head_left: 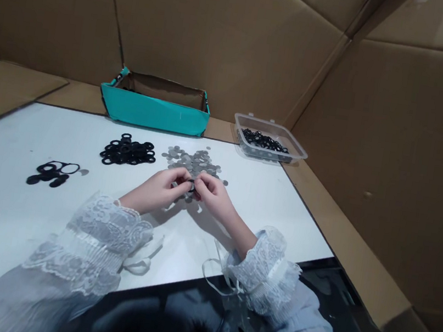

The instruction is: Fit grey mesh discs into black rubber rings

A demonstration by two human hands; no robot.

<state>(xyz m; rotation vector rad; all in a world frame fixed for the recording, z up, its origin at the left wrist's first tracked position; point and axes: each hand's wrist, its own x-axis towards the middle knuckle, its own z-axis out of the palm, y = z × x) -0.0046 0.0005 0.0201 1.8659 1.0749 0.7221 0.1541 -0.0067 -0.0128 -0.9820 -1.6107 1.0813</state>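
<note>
My left hand (167,187) and my right hand (214,191) meet at the middle of the white table, fingertips pinched together. Between them they grip a small black ring (191,185), mostly covered by the fingers. Just beyond and beneath the hands spreads a pile of small grey discs (193,160). Left of that pile lies a heap of black rings (127,151). Farther left is a smaller group of black pieces (50,174), with a thin double-loop piece (70,168) and one grey disc (84,172) by it.
A turquoise open box (156,114) stands at the table's back edge, its contents mostly hidden. Right of it sits a clear plastic tub (296,150) with many black rings inside. Cardboard walls (233,34) enclose the back and right side of the white table (296,221).
</note>
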